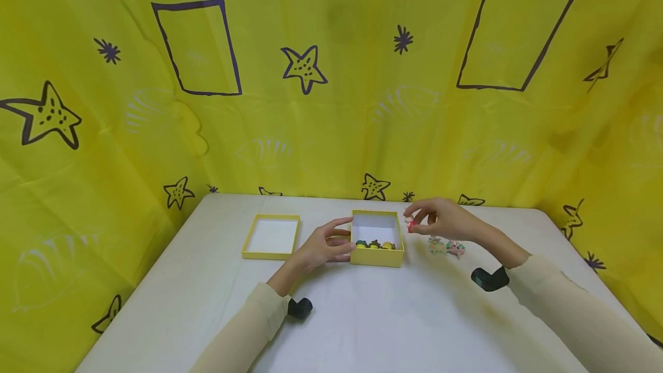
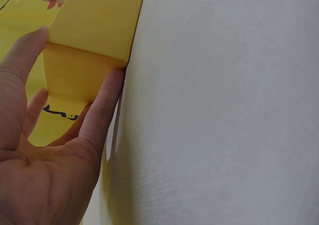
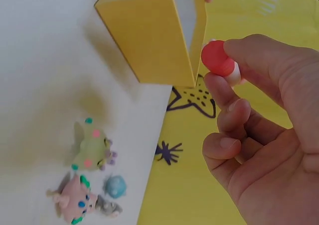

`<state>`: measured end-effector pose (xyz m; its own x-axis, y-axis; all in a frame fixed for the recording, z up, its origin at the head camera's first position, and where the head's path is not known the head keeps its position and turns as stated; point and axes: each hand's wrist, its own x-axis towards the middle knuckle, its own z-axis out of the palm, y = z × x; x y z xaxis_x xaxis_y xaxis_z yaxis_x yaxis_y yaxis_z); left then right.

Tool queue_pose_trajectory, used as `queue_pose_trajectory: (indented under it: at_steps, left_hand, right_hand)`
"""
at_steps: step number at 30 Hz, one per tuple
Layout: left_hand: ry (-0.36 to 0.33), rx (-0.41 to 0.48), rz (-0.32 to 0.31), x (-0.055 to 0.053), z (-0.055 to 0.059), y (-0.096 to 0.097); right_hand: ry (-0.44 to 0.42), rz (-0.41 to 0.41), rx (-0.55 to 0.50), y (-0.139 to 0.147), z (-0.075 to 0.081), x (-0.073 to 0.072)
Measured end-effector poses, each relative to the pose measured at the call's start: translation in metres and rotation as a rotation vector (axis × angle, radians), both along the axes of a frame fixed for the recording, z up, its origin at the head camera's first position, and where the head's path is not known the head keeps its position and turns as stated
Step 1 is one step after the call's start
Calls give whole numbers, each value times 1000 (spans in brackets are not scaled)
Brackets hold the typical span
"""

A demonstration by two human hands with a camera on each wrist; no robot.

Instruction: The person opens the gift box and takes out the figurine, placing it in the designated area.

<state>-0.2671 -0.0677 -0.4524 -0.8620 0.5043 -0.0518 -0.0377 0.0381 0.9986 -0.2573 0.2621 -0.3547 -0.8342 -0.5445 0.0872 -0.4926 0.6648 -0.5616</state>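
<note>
A small yellow box (image 1: pixel 377 258) with a white inside stands on the table, several tiny figurines (image 1: pixel 374 244) lined up along its front wall. My left hand (image 1: pixel 322 247) rests against the box's left side, fingers fairly straight; the left wrist view shows the thumb at its upper edge and a fingertip (image 2: pixel 116 76) low at the corner. Just right of the box, my right hand (image 1: pixel 449 221) pinches a small red-and-white figurine (image 3: pixel 218 58) between thumb and index finger, raised above the table. The red base of that figurine faces the right wrist camera.
Left of the box lies a shallow yellow lid (image 1: pixel 267 256), white inside up. Below my right hand are a pale green spotted figurine (image 3: pixel 92 146), a pink one (image 3: pixel 75 199), a light blue one (image 3: pixel 115 186) and a grey one (image 3: pixel 106 207). A yellow curtain (image 1: pixel 352 131) hangs behind the table.
</note>
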Motion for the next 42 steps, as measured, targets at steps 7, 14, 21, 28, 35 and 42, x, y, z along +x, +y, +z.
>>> queue_pose_trajectory:
  at_steps: [7,14,21,28,35,42]
  left_hand:
    - [4,-2,-1,1,1,0]
    - [1,-2,5,0,0,0]
    - [2,-15,-3,-1,1,0]
    - [12,-27,-3,0,1,0]
    - [15,-31,1,2,2,-1]
    - [24,-42,0,1,2,-1]
  right_hand:
    - [1,-45,3,27,-3,5]
    - [12,-73,10,53,-6,9]
    - [42,-81,9,68,-5,15]
    - [34,-101,38,80,-9,18]
    - [24,-123,43,90,-14,19]
    - [11,-131,17,101,-21,20]
